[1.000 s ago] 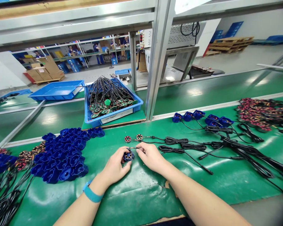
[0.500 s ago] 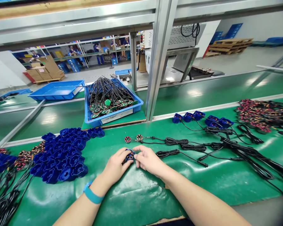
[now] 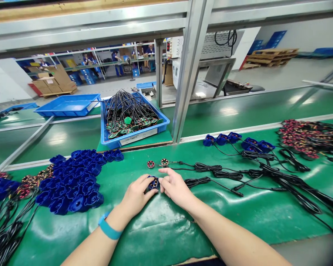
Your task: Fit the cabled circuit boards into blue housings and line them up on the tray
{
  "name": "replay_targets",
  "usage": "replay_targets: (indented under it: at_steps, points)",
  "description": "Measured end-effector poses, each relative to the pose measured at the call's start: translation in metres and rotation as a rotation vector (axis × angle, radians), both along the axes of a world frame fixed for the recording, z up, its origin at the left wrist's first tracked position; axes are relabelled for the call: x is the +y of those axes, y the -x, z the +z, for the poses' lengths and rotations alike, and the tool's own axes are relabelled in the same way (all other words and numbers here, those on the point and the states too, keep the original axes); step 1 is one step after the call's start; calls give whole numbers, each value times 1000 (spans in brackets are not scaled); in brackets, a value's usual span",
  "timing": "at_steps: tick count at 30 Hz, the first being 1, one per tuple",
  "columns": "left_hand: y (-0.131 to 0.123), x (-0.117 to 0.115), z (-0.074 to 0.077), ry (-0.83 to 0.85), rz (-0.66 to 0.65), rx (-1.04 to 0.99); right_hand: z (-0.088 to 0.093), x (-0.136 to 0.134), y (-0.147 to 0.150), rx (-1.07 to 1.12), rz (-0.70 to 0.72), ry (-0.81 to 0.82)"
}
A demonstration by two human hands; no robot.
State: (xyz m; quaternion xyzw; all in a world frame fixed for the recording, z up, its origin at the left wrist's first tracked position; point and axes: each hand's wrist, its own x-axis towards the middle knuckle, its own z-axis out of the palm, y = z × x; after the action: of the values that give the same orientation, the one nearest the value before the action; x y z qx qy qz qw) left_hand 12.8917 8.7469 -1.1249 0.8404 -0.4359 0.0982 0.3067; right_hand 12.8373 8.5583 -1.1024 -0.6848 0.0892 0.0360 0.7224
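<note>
My left hand (image 3: 138, 190) curls around a blue plastic housing (image 3: 154, 183), its thumb in front and fingers behind. Inside the housing sits a ring-shaped coil core with copper windings. My right hand (image 3: 173, 186) is closed at the housing's right edge, its index finger bent above the others; what its fingertips pinch is hidden. Just beyond the hands lie a red wound coil ring (image 3: 150, 164) and a paler coil ring (image 3: 164, 162) with a black cable. A coiled black cable (image 3: 197, 181) emerges from behind my right hand.
Blue housings (image 3: 69, 181) cluster on the left, beside bundled cables (image 3: 5, 236). A blue tray (image 3: 138, 138) of green circuit boards stands behind, near a metal post (image 3: 187, 74). Wired housings (image 3: 222, 139), black cables (image 3: 288, 184) and a heap of red coil rings (image 3: 299, 136) lie to the right.
My right hand's fingers have shifted slightly at the housing's edge, with the index finger more lifted. My left hand keeps its hold on the housing.
</note>
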Motion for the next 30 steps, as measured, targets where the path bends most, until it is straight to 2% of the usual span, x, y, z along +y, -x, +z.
replay_targets:
  at_steps: [9, 13, 25, 30]
  points:
    - [2, -1, -3, 13, 26, 0, 8, 1, 0, 146, 133, -135]
    - [3, -2, -4, 30, 33, -1, 8, -1, 0, 137, 156, -186]
    - [3, -3, -1, 50, 32, 40, 5, -2, -1, 171, 219, -122]
    - [5, -4, -1, 36, 30, 40, 8, -3, 1, 129, 198, -173]
